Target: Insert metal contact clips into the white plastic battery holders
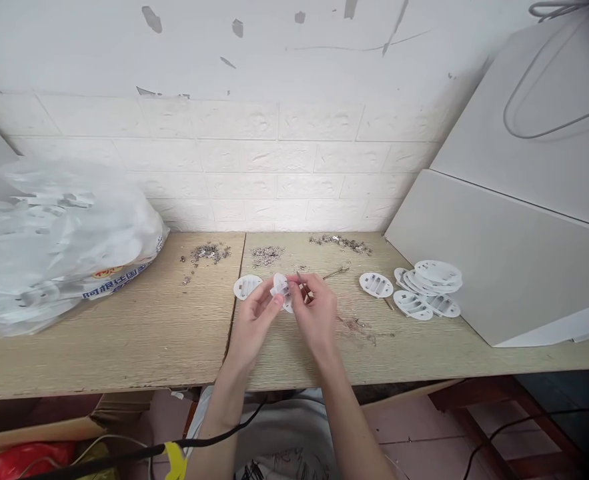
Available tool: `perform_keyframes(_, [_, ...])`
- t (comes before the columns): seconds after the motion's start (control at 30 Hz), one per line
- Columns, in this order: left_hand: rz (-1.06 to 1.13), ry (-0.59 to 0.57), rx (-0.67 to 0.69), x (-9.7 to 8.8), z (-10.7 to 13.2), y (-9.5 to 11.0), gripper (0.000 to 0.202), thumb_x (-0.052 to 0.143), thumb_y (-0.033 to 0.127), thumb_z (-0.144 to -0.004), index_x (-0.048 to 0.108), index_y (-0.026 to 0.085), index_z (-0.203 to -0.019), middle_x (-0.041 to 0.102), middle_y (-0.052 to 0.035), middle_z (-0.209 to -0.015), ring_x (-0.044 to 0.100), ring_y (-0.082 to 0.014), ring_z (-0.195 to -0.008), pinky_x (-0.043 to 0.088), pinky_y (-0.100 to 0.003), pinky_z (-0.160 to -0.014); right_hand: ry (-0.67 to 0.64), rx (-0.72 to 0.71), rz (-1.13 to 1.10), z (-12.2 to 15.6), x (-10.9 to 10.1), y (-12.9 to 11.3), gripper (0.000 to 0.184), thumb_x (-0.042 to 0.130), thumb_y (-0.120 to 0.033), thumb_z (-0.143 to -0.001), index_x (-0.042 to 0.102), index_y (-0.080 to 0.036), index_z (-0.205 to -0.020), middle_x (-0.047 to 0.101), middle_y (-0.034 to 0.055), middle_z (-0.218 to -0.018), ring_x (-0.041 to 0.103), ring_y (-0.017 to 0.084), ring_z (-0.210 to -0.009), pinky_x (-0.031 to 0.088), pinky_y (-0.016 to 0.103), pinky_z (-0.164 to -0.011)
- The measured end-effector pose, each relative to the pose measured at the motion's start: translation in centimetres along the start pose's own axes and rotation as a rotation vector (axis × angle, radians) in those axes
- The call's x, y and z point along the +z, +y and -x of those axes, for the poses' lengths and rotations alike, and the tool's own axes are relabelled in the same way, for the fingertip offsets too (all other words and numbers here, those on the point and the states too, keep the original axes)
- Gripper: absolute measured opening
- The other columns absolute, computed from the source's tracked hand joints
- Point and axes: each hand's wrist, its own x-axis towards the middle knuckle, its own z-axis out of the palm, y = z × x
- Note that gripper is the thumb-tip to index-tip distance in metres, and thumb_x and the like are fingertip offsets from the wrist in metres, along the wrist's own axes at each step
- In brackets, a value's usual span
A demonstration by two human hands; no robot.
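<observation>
My left hand (257, 313) is closed on a white round plastic part (280, 288) with slots like a battery compartment, tilted up above the table. Close beside it, my right hand (317, 307) pinches a thin dark metal tool (301, 281) whose exact kind I cannot make out, its fingers at the part's right edge. Behind my left hand a similar white plastic part (247, 287) lies flat. A slim metal rod-like tool (337, 272) rests on the table just past my right hand.
Small metal pieces form a left pile (209, 252), a middle pile (267, 255) and a right pile (341, 243). More white parts (438, 273) are stacked at the right by a grey panel (499, 267). A full plastic bag (64, 247) stands at the left. A black cable (214, 439) crosses my left forearm.
</observation>
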Motion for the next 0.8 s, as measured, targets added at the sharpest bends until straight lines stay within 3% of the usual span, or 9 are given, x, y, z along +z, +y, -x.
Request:
perform_keyframes(0.27, [-0.064, 0.009, -0.042, -0.02, 0.27, -0.51, 0.044, 0.066, 0.038, -0.08, 0.061, 0.023, -0.122, 0.057, -0.0073, -0.134, 0.05, -0.0258, -0.126, 0.041, -0.038, -0.105, -0.007, 0.091, -0.032, 0.06, 0.0, 0.94, 0.018, 0.052, -0.026, -0.083, 0.067, -0.016, -0.085, 0.068, 0.0046, -0.083, 0.056, 0.014, -0.066, 0.043, 0.027, -0.062])
perform_keyframes(0.8, [-0.113, -0.012, -0.047, 0.01, 0.34, -0.75, 0.048, 0.067, 0.035, -0.08, 0.06, 0.023, -0.125, 0.055, -0.0076, -0.136, 0.049, -0.0257, -0.127, 0.037, -0.04, -0.108, -0.026, 0.085, 0.097, 0.17, 0.0, 0.97, 0.019, 0.051, -0.026, -0.083, 0.067, -0.017, -0.083, 0.067, 0.0046, -0.084, 0.056, 0.015, -0.066, 0.042, 0.028, -0.063])
